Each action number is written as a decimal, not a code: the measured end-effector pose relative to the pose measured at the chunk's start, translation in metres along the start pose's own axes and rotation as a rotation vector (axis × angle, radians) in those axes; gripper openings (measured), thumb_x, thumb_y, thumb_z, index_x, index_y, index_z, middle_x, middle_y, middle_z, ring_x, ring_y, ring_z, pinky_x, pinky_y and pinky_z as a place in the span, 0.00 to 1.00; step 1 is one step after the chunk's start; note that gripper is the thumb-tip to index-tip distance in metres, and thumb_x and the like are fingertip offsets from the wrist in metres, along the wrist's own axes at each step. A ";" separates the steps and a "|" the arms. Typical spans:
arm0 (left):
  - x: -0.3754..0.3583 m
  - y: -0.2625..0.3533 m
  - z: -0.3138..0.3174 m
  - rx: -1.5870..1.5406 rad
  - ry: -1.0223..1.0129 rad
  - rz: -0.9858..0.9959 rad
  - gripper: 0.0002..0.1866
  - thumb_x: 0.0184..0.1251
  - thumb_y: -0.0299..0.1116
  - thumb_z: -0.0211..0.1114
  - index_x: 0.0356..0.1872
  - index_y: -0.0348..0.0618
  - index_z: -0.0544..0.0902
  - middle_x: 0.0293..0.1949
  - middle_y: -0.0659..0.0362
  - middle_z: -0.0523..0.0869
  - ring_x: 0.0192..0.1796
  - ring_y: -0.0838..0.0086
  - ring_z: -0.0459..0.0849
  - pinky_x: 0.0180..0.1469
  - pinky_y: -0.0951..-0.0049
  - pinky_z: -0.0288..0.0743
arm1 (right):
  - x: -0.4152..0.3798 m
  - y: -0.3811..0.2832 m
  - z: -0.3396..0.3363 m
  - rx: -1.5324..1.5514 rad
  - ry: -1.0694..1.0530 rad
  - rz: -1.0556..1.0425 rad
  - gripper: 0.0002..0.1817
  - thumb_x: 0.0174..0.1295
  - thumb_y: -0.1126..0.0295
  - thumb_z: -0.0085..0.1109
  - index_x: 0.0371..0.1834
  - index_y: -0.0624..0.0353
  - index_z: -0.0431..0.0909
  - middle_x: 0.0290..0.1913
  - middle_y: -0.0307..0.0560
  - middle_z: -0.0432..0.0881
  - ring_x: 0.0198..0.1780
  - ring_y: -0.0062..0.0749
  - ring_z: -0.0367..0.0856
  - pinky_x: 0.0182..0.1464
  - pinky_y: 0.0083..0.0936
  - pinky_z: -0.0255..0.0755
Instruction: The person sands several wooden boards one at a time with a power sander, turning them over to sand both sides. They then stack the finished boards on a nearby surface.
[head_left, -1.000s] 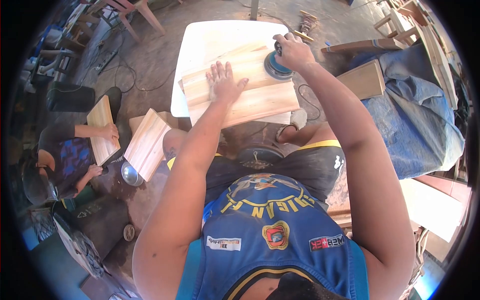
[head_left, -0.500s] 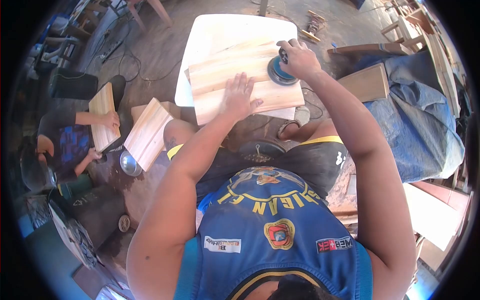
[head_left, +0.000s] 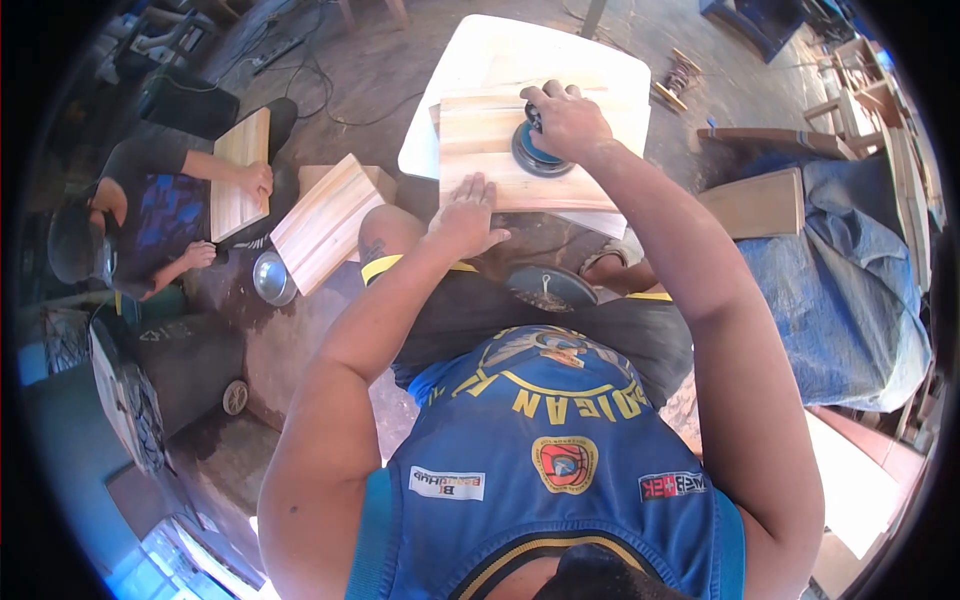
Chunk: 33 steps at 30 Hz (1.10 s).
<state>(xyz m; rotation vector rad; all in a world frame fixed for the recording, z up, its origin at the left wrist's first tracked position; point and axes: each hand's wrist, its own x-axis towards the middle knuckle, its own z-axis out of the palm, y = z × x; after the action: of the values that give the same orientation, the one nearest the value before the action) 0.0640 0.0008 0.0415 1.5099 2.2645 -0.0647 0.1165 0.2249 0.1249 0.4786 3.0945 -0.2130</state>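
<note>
A pale wooden board (head_left: 478,135) lies on a white stool-like top (head_left: 480,60) in front of me. My right hand (head_left: 570,125) is closed round the black upper part of a round sander (head_left: 540,150) with a blue body, whose disc rests on the board right of its middle. At the board's near left corner my left hand (head_left: 466,215) lies flat, fingers stretched out and thumb apart, partly on the wood. The underside of the sander is hidden.
To my left another person (head_left: 150,220) holds a wooden board (head_left: 240,180). Between us stand another board (head_left: 325,222) and a metal bowl (head_left: 273,278). Cords (head_left: 320,85) cross the floor behind. A blue tarp (head_left: 840,290) lies at right, beside a wooden panel (head_left: 755,203).
The sander has moved left and inward from the board's right end, with my right hand on it. My left hand is now nearer the board's near left corner. The whole view has shifted.
</note>
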 end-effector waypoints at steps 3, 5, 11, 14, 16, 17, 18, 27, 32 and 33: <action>-0.011 -0.008 -0.004 0.008 -0.046 -0.045 0.48 0.72 0.59 0.60 0.77 0.28 0.59 0.79 0.32 0.57 0.82 0.46 0.54 0.81 0.57 0.55 | 0.014 -0.028 0.000 -0.006 -0.011 -0.052 0.27 0.63 0.64 0.62 0.68 0.46 0.73 0.61 0.53 0.77 0.64 0.50 0.78 0.61 0.44 0.79; -0.014 -0.013 -0.002 -0.006 -0.060 -0.048 0.47 0.71 0.59 0.61 0.76 0.27 0.60 0.78 0.33 0.58 0.82 0.46 0.56 0.81 0.57 0.56 | 0.022 -0.046 -0.002 -0.022 -0.040 -0.088 0.27 0.64 0.64 0.60 0.68 0.47 0.73 0.62 0.53 0.77 0.64 0.50 0.78 0.61 0.44 0.79; -0.024 -0.003 -0.029 -0.065 -0.150 -0.060 0.43 0.71 0.60 0.61 0.68 0.26 0.72 0.72 0.35 0.70 0.75 0.49 0.69 0.75 0.57 0.66 | 0.042 -0.090 0.009 -0.048 -0.038 -0.157 0.31 0.61 0.61 0.65 0.70 0.43 0.71 0.61 0.50 0.77 0.62 0.48 0.79 0.60 0.42 0.80; -0.022 -0.001 -0.034 -0.084 -0.168 -0.053 0.39 0.71 0.61 0.61 0.59 0.27 0.81 0.66 0.37 0.78 0.70 0.50 0.75 0.71 0.57 0.70 | 0.047 -0.103 0.014 -0.067 -0.045 -0.197 0.31 0.61 0.60 0.64 0.70 0.43 0.70 0.61 0.50 0.77 0.61 0.47 0.80 0.58 0.41 0.81; -0.020 0.000 -0.038 -0.082 -0.165 -0.046 0.38 0.71 0.62 0.61 0.55 0.28 0.84 0.63 0.39 0.81 0.68 0.52 0.77 0.70 0.56 0.72 | 0.048 -0.109 0.015 -0.075 -0.053 -0.216 0.29 0.62 0.61 0.64 0.68 0.44 0.71 0.60 0.50 0.77 0.60 0.48 0.80 0.55 0.41 0.82; -0.019 0.001 -0.041 -0.083 -0.204 -0.037 0.38 0.70 0.62 0.62 0.54 0.27 0.84 0.62 0.38 0.81 0.68 0.51 0.78 0.69 0.56 0.73 | 0.048 -0.111 0.016 -0.074 -0.053 -0.217 0.29 0.62 0.61 0.64 0.68 0.44 0.71 0.60 0.50 0.77 0.60 0.48 0.80 0.55 0.41 0.82; -0.018 0.001 -0.042 -0.085 -0.242 -0.028 0.38 0.69 0.61 0.63 0.52 0.25 0.84 0.62 0.37 0.81 0.67 0.51 0.79 0.68 0.55 0.73 | 0.049 -0.112 0.017 -0.070 -0.042 -0.222 0.28 0.62 0.61 0.63 0.67 0.44 0.71 0.59 0.51 0.77 0.60 0.49 0.80 0.55 0.41 0.83; -0.018 0.004 -0.052 -0.038 -0.251 -0.001 0.37 0.69 0.63 0.61 0.43 0.29 0.89 0.52 0.37 0.86 0.58 0.50 0.85 0.63 0.55 0.76 | 0.045 -0.105 0.018 -0.057 0.004 -0.223 0.27 0.62 0.62 0.62 0.66 0.46 0.72 0.59 0.53 0.77 0.59 0.51 0.81 0.54 0.43 0.82; -0.021 0.003 -0.063 -0.084 -0.354 -0.017 0.33 0.70 0.61 0.61 0.44 0.33 0.89 0.47 0.39 0.88 0.54 0.49 0.87 0.60 0.53 0.78 | 0.031 -0.092 0.005 -0.008 -0.071 -0.181 0.22 0.70 0.68 0.50 0.67 0.51 0.72 0.62 0.54 0.76 0.64 0.50 0.78 0.59 0.44 0.78; -0.022 0.000 -0.061 -0.089 -0.323 -0.009 0.31 0.70 0.60 0.61 0.45 0.35 0.89 0.46 0.40 0.89 0.52 0.49 0.88 0.59 0.53 0.78 | 0.030 -0.088 0.004 -0.021 -0.071 -0.165 0.22 0.70 0.67 0.51 0.68 0.50 0.71 0.62 0.54 0.76 0.64 0.50 0.78 0.59 0.44 0.78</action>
<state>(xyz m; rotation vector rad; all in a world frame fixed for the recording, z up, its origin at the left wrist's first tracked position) 0.0515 -0.0019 0.1054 1.3359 1.9911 -0.1941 0.0620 0.1505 0.1318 0.2105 3.0631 -0.1930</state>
